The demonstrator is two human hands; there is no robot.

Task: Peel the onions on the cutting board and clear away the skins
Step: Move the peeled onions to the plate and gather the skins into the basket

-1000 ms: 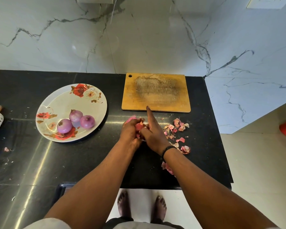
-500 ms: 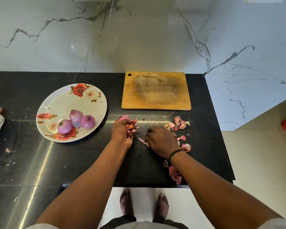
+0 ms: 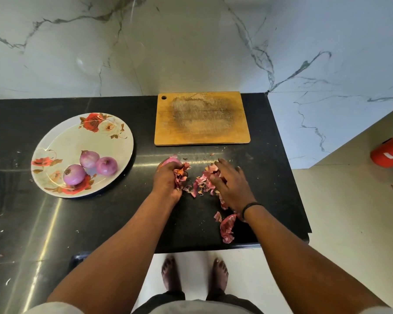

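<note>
Head view: I judge peeling done, three onions (image 3: 90, 167) plated; left hand (image 3: 167, 177) clutches skins (image 3: 201, 185), right hand (image 3: 230, 186) spread wide raking more near the worktop's front edge.

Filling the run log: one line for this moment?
stage: gathering skins | left hand: holds onion skins | right hand: on loose skins | cutting board: bare

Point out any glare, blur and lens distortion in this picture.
Head view: a bright streak of glare runs across the black counter beside the floral plate; the right hand is slightly motion-blurred over the onion skins, while the cutting board looks sharp; wide-angle distortion bows the counter's edges and the marble wall.
</note>
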